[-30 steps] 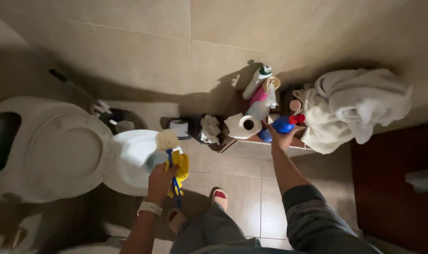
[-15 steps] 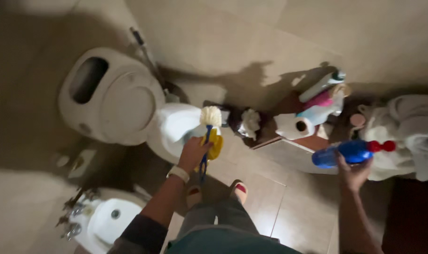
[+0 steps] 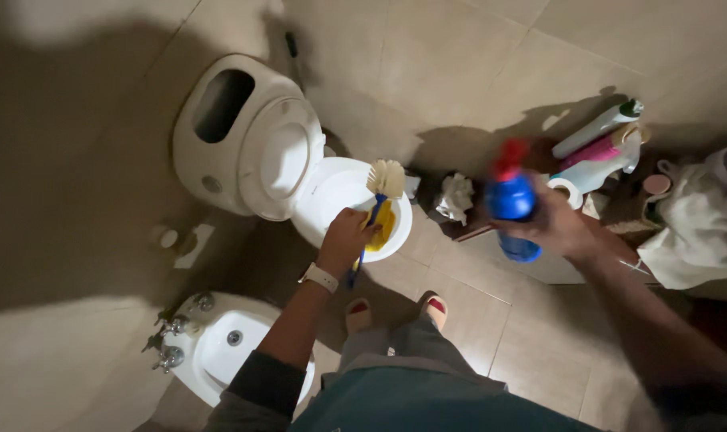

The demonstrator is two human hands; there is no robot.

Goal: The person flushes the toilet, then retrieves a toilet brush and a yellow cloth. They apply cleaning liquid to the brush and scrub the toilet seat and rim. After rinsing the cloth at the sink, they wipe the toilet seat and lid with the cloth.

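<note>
Left hand (image 3: 343, 240) grips brush (image 3: 385, 179) over the toilet bowl (image 3: 331, 196) at centre; right hand (image 3: 549, 226) holds blue bottle (image 3: 511, 204); scrubbing seems not begun.

Dark sleeves, white wrist band (image 3: 319, 278) on left arm, grey-blue trousers, red-strap sandals (image 3: 437, 308).
</note>
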